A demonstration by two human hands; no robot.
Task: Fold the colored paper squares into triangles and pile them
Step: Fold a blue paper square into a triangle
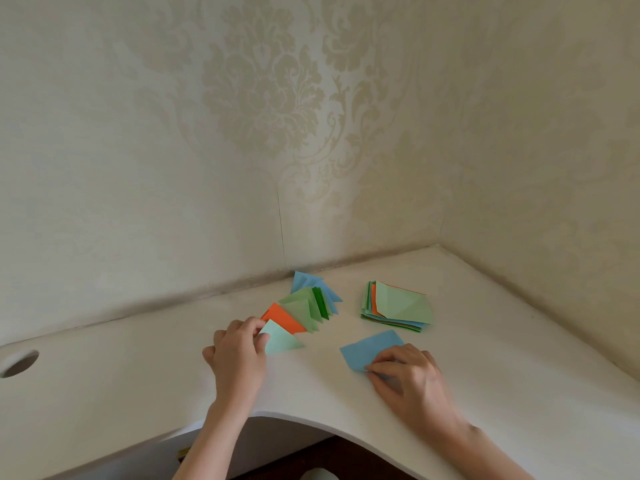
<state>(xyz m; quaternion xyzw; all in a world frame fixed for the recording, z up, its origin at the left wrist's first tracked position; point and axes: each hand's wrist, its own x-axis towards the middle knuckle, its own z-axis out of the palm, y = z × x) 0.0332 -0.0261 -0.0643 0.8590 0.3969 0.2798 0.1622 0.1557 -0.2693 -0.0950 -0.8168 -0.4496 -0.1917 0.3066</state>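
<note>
Folded triangle: a pale green folded paper triangle [282, 341] is lying on the white desk [138, 386], at the near end of the fanned pile.
Left hand: the left hand [239, 351] is pinching the triangle's left corner.
Pile: orange, green and blue folded paper triangles [304, 306] are overlapping toward the far wall.
Blue square: a blue paper square [367, 348] is lying flat, right of the triangle.
Right hand: the right hand [408, 372] is pressing curled fingertips on its near corner.
Unfolded stack: a stack of coloured paper squares [398, 306] is sitting far right.

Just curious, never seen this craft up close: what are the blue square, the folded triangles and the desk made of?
Blue square: thin matte paper, lying flat under the right hand.
Folded triangles: the same kind of coloured paper, with sharp creases, edges fanned slightly open.
Desk: looks like white painted or laminated board, smooth and faintly glossy; the core is hidden.
</note>
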